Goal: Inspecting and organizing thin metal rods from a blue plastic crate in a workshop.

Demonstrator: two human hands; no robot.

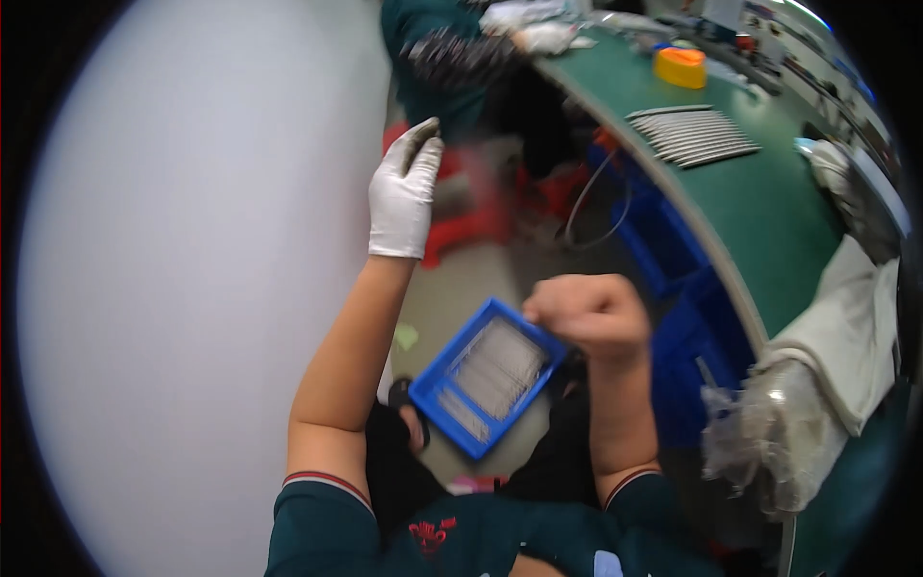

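- Broadly, one long green-topped curved workbench [769, 207] runs down the right side, with one white cloth [851, 337] draped over its near edge and one crumpled clear plastic bag [764, 433] hanging just below that.
- One shallow blue plastic tray [452, 409] filled with rows of thin grey metal strips sits low between the two forearms, over the lap.
- One fanned row of grey metal strips [697, 135] lies on the bench, well apart from the tray.
- One left hand in a white glove [404, 197] is raised above the tray, fingers straight and pressed together, holding nothing.
- One bare right hand [588, 313] is curled into a fist, pinching the tray's far corner; whether the fingertips hold anything else I cannot tell.
- One orange lidded container [680, 67] stands at the far end.
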